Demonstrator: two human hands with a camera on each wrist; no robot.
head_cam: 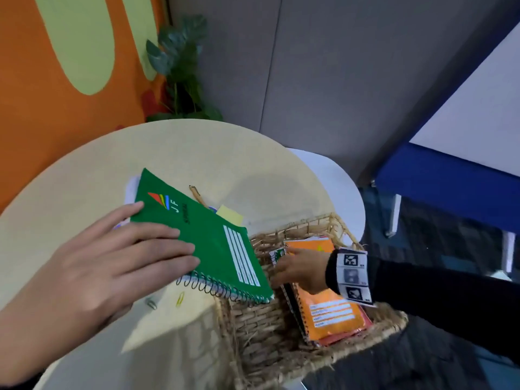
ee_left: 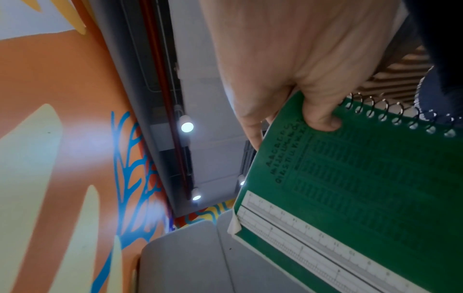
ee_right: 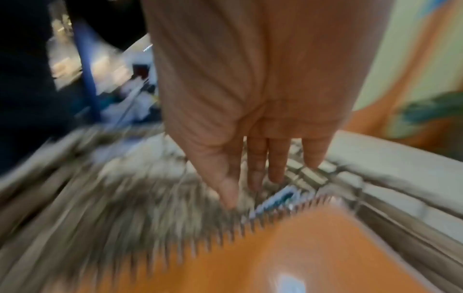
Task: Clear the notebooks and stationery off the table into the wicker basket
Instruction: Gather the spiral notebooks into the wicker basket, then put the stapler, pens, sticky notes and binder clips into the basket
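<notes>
My left hand (head_cam: 168, 246) grips a green spiral notebook (head_cam: 208, 237), fingers on its front cover. In the left wrist view the thumb (ee_left: 323, 119) presses the back cover of the green notebook (ee_left: 363, 188). The notebook hangs tilted, its spiral corner over the left rim of the wicker basket (head_cam: 253, 319). My right hand (head_cam: 295, 268) is inside the basket, over an orange spiral notebook (head_cam: 329, 316). The right wrist view, blurred, shows the right hand (ee_right: 263, 174) with straight fingers above the orange notebook (ee_right: 288, 257) and the wicker (ee_right: 125, 198). It holds nothing.
On the round cream table (head_cam: 84, 178) lie a pencil (head_cam: 198, 197), yellow sticky notes (head_cam: 229, 216), a yellow paper clip (head_cam: 180, 299), a grey clip (head_cam: 152, 304) and white paper (head_cam: 130, 190). A white chair (head_cam: 337, 187), a plant (head_cam: 180, 68) and a blue-framed partition (head_cam: 450, 175) stand behind.
</notes>
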